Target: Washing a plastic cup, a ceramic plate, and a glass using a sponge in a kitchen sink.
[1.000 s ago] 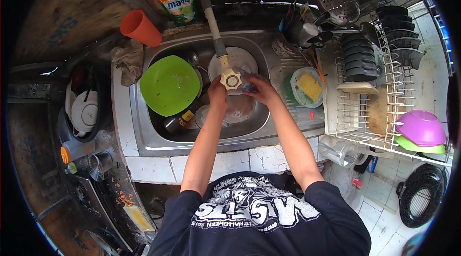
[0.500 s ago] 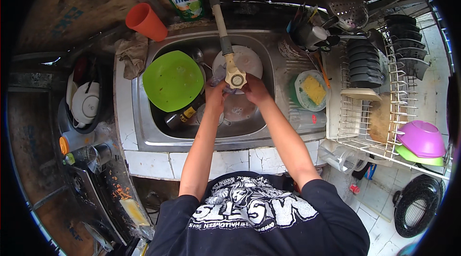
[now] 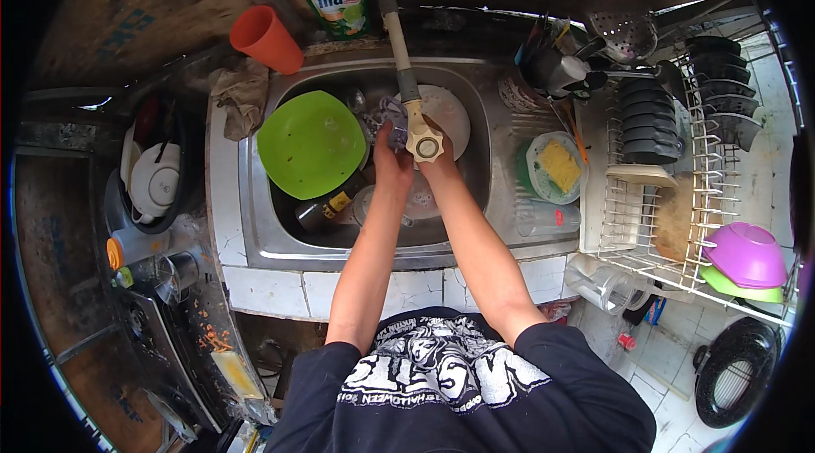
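Observation:
Both of my hands are close together in the sink under the cream tap (image 3: 424, 143). My left hand (image 3: 392, 163) is closed on a crumpled-looking, purplish translucent thing (image 3: 392, 116), whose kind I cannot make out. My right hand (image 3: 441, 156) reaches in behind the tap head, which covers its fingers. Beyond them a round white plate (image 3: 450, 118) lies in the sink. A green square plate (image 3: 310, 146) sits left of my hands. Below that plate lies a dark glass (image 3: 316, 212) with a yellow label, beside a clear glass piece (image 3: 365, 205).
On the right, a yellow sponge (image 3: 559, 166) rests in a tub, with a clear plastic cup (image 3: 548, 219) below. A white dish rack (image 3: 649, 236) holds dark bowls (image 3: 649, 122). An orange cup (image 3: 266, 39), a detergent pouch (image 3: 338, 10) and a rag (image 3: 240, 96) line the back left.
My hands have drawn closer together, the right one moving in behind the tap head. The purplish thing shows more clearly left of the tap. The whole view has shifted slightly.

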Demonstrator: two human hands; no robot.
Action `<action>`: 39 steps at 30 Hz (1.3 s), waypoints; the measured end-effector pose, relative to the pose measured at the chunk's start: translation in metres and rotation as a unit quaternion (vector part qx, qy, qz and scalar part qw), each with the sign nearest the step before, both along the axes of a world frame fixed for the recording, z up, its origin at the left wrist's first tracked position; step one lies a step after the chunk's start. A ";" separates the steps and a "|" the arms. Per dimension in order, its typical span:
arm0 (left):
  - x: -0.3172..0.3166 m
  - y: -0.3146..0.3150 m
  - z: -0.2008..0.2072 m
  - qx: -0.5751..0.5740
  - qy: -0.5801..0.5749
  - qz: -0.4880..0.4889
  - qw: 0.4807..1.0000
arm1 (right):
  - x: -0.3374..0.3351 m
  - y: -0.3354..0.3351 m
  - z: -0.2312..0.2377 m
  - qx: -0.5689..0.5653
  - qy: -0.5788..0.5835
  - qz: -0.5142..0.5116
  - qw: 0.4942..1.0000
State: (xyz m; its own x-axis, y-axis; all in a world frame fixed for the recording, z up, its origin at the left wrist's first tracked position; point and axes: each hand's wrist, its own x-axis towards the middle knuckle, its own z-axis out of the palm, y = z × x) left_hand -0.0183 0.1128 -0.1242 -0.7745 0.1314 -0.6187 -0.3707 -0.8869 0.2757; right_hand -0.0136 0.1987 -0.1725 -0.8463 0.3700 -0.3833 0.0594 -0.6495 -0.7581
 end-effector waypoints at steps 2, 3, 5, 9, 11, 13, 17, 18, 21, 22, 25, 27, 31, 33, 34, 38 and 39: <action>0.002 0.002 -0.014 0.031 -0.004 -0.018 0.999 | 0.003 0.004 0.008 0.176 0.063 0.021 0.982; 0.003 -0.001 -0.023 0.060 -0.009 -0.035 0.998 | 0.004 0.012 0.016 0.133 0.046 0.066 0.988; 0.015 0.011 -0.015 0.045 0.028 -0.100 0.994 | 0.014 0.050 0.036 0.057 0.000 0.133 0.989; 0.021 0.005 -0.019 0.061 0.049 -0.175 0.982 | 0.003 0.080 0.087 0.204 -0.114 0.283 0.930; 0.021 0.004 -0.013 0.057 0.044 -0.201 0.977 | 0.004 0.091 0.093 0.453 -0.015 0.337 0.826; 0.019 -0.001 -0.005 -0.147 0.097 -0.310 0.934 | 0.006 0.099 0.102 0.435 -0.072 0.380 0.813; 0.024 -0.017 -0.007 -0.251 0.197 -0.350 0.881 | 0.012 0.098 0.106 0.400 -0.102 0.419 0.809; 0.027 -0.020 -0.004 -0.249 0.227 -0.321 0.885 | 0.015 0.099 0.106 0.401 -0.101 0.419 0.808; 0.029 -0.022 0.016 -0.274 0.274 -0.306 0.870 | 0.031 0.102 0.095 0.411 -0.048 0.460 0.785; 0.029 -0.025 0.018 -0.305 0.288 -0.318 0.850 | 0.035 0.096 0.093 0.395 -0.016 0.459 0.796; 0.033 -0.032 0.021 -0.346 0.317 -0.312 0.826 | 0.044 0.081 0.111 0.453 -0.023 0.428 0.782; 0.034 -0.043 0.003 -0.313 0.288 -0.287 0.858 | 0.045 0.067 0.126 0.527 -0.051 0.398 0.749; 0.039 -0.046 0.020 -0.287 0.268 -0.347 0.852 | 0.056 0.075 0.130 0.617 -0.005 0.318 0.720; 0.045 -0.056 0.014 -0.307 0.275 -0.342 0.845 | 0.054 0.077 0.135 0.607 0.003 0.327 0.724; 0.046 -0.058 0.014 -0.324 0.284 -0.337 0.837 | 0.054 0.079 0.138 0.586 -0.022 0.363 0.724; 0.048 -0.062 0.015 -0.313 0.274 -0.362 0.834 | 0.058 0.074 0.146 0.589 -0.036 0.330 0.737; 0.047 -0.062 0.016 -0.301 0.280 -0.356 0.839 | 0.057 0.075 0.149 0.589 -0.035 0.332 0.736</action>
